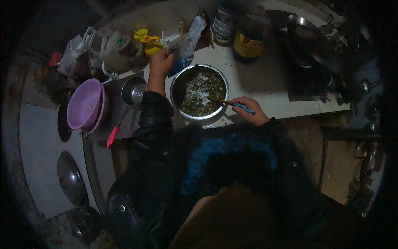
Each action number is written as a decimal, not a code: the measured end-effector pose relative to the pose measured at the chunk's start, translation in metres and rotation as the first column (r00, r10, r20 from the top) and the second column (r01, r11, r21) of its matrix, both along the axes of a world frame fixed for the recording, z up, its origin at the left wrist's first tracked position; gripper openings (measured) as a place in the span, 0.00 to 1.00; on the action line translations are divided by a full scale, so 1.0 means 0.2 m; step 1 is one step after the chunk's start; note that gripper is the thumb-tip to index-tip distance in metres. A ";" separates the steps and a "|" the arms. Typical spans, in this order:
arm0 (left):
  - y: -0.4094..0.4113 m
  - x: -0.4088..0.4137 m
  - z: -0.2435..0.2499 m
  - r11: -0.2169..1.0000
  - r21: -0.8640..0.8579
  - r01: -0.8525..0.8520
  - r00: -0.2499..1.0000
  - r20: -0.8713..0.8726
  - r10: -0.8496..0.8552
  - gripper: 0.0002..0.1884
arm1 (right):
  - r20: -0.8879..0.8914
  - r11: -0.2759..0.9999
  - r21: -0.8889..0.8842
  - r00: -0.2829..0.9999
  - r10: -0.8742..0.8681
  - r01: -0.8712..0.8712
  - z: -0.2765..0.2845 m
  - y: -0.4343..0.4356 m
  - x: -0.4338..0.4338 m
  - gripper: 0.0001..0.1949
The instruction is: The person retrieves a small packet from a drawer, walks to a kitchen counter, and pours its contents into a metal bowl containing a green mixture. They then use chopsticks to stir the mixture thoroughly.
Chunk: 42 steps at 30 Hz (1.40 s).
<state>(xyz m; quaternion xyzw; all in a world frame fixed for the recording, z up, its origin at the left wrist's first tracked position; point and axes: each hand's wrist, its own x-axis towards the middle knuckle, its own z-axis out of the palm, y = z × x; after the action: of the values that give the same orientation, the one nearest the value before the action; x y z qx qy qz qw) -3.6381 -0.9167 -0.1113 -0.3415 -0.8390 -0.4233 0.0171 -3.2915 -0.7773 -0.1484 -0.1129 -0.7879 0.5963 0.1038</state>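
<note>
A round steel bowl [229,90] stands in front of me, holding a chopped green mixture [214,84] with white powder or grains [199,91] heaped on its middle. My right hand [248,109] grips chopsticks [228,102] with blue upper ends, their tips down in the mixture near the white patch. Beyond the bowl's far left rim, my left hand [160,67] has its fingers closed at the edge of a clear and blue plastic bag [186,46]. Those fingertips are partly hidden.
Left of the bowl are a small steel pan [134,91], a red-handled utensil [113,135] and purple plastic basins [84,104]. Stacked bowls [222,26] and a large yellow-labelled jar [248,43] stand behind. A metal lid [73,179] lies at lower left; a dark wok-like pan [303,34] sits far right.
</note>
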 end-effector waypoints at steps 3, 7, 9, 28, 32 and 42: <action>0.08 -0.04 -0.05 0.999 0.041 -0.020 0.999 -0.034 0.022 0.15 | 0.014 0.997 0.063 0.999 0.048 -0.049 0.01 0.04 0.01 0.14; 0.23 -0.02 -0.03 0.983 -0.096 -0.156 0.985 -0.090 0.148 0.13 | 0.059 0.999 -0.008 0.997 0.041 -0.041 0.02 0.07 0.02 0.13; 0.30 -0.03 -0.04 0.979 -0.118 -0.166 0.985 -0.073 0.158 0.13 | 0.066 0.997 -0.048 0.996 0.056 -0.053 0.01 0.09 0.01 0.14; 0.74 -0.24 -0.46 0.916 0.028 -0.400 0.910 -0.110 0.400 0.14 | 0.324 0.945 -0.312 0.946 0.010 0.097 0.00 0.15 0.03 0.14; 0.85 -0.24 -0.50 0.929 0.169 -0.328 0.944 0.012 0.331 0.14 | 0.280 0.945 -0.295 0.959 -0.052 0.138 -0.02 0.14 0.05 0.13; 0.63 -0.27 -0.49 0.932 -0.324 0.165 0.964 0.252 -0.083 0.23 | 0.252 0.961 -0.235 0.964 -0.084 0.145 -0.01 0.11 0.01 0.12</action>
<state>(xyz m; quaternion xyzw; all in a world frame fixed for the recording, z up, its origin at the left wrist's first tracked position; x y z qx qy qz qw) -3.6923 -0.7905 -0.2097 -0.3398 -0.8723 -0.3088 -0.1684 -3.2897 -0.7551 -0.1511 -0.2420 -0.7048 0.6663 0.0277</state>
